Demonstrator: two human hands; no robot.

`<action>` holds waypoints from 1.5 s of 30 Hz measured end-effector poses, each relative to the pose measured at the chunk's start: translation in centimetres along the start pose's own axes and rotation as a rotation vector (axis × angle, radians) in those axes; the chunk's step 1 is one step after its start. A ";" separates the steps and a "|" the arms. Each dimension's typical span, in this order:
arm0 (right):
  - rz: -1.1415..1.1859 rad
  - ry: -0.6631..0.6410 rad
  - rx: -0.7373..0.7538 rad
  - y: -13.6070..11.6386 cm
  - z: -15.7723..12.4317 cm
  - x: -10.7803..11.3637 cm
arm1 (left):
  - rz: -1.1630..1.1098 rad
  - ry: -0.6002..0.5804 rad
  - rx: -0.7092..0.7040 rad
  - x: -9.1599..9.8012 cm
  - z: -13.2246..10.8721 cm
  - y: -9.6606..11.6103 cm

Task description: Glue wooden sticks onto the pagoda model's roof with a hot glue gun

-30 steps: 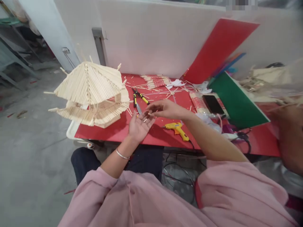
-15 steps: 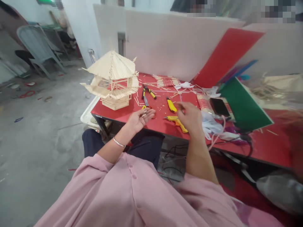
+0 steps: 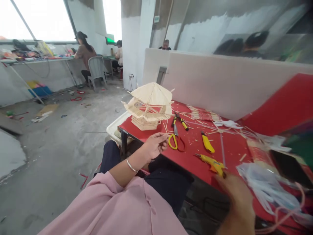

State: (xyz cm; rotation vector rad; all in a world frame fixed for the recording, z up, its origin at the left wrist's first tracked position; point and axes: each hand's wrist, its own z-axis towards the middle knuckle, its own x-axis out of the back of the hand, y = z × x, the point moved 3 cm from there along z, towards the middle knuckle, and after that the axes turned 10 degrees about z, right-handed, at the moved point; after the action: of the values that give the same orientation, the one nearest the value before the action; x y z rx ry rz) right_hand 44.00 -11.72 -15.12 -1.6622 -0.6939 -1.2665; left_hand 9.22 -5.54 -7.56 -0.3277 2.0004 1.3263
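My left hand [image 3: 156,146] is raised by the table's front edge, beside the scissors. Its thumb and fingers are pinched together; whatever is between them is too small to make out. My right hand [image 3: 236,189], blurred, is closed at the handle end of a yellow hot glue gun [image 3: 210,162], whose nozzle points left above the red tabletop. A pavilion model made of thin wooden sticks [image 3: 149,104] stands upright at the table's left corner. Scissors [image 3: 175,138] with one yellow and one red handle lie between the model and a yellow utility knife [image 3: 207,142].
Black-and-yellow pliers [image 3: 181,121] lie behind the scissors. Loose sticks and bundles [image 3: 204,114] are strewn at the back. A plastic bag [image 3: 264,186] and a phone [image 3: 290,168] are at the right. Pale panels [image 3: 207,81] border the table; people sit farther off.
The view has swung left. My left hand has gone from an upturned, open palm to a pinch. My right hand has come down to the glue gun's handle.
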 end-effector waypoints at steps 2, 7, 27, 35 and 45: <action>0.063 0.020 -0.045 0.1 -0.3 0.2 | -0.005 0.014 -0.045 0.6 -1.0 1.3; 0.263 0.290 -0.182 -1.6 -4.7 2.4 | 0.087 0.098 -0.252 2.9 -3.0 5.3; 0.551 0.564 0.435 -31.1 -7.3 13.3 | 0.081 0.389 -0.590 9.2 -3.2 18.3; 0.272 0.641 0.521 -33.9 -4.1 13.3 | 0.487 0.412 -0.869 7.4 -1.8 20.0; 0.209 0.668 0.402 -32.4 -3.1 10.7 | 1.326 0.418 -1.243 3.3 -0.5 20.4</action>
State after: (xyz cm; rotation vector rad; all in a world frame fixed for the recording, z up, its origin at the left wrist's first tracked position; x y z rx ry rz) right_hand 18.74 -1.46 5.62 -0.8768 -0.3199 -1.3168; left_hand -4.70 3.60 4.62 0.3326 1.2537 3.4971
